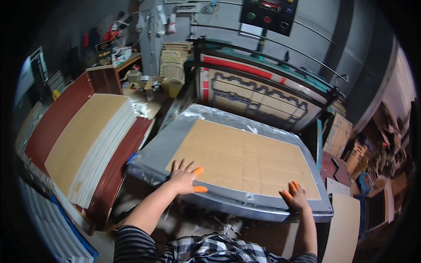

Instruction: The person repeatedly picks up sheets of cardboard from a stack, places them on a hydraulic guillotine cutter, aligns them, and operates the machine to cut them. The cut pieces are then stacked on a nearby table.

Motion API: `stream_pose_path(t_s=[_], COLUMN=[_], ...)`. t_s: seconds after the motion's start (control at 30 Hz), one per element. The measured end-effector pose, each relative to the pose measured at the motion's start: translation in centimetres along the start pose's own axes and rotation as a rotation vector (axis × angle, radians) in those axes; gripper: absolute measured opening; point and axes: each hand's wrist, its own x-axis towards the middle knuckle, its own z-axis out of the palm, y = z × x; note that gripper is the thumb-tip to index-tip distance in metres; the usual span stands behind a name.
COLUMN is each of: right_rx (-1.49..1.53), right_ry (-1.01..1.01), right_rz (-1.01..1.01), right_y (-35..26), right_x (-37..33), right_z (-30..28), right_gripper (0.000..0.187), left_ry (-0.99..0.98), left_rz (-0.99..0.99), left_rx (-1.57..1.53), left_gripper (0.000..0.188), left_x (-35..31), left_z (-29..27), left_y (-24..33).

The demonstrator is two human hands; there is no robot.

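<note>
Both L hand (181,177) & R hand (299,199), grip unclosed, on cdbd (245,155); panel (268,15) txt illegible.

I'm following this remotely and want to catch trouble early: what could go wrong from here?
Crushing: the left hand and right hand are both over the flat metal bed, in front of the raised board with dark outlines. If the two came together now, fingers could be caught.

Misalignment: both hands touch the cardboard sheet near its front edge, so a nudge might skew it.
</note>
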Motion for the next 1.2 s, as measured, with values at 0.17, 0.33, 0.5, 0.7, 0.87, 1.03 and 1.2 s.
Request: stream_pose_path(t_s=[0.17,0.33,0.5,0.7,0.87,1.03,1.2], right_rx=[-0.103,-0.260,-0.241,0.193,0.343,0.361,0.352], right_ry=[0.071,0.398,0.422,0.501,0.429,0.357,0.595], right_rz=[-0.227,-0.244,-0.268,-0.321,-0.526,-0.980,-1.280], right_y=[-2.0,0.4,-0.1,-7.4,-28.8,-53.5,-69.3], right_x=[-9.4,-12.0,-13.4,-7.7,-3.6,-0.7,3.3], right_z=[-6.7,-2.7,-3.9,-5.2,-10.4,-10.2,-3.2], right_gripper=[0.075,0.029,0.028,0.030,0.041,0.042,0.037], left_ry=[0.129,0.451,0.539,0.259,0.429,0.791,0.901], left_rz=[0.245,0.339,0.504,0.217,-0.011,-0.469,-0.824], left_rx=[0.037,0.000,-0.236,0.077,0.423,0.628,0.775], left_gripper=[0.082,0.048,0.021,0.023,0.043,0.051,0.049], left_x=[-5.6,-2.9,1.3,-0.1,-21.1,-48.8,-58.3], left_z=[-4.3,-1.3,-6.6,-25.0,-39.8,-33.8,-19.3], left_y=[-1.3,-6.2,-6.6,-10.8,-18.6,-24.8,-27.4])
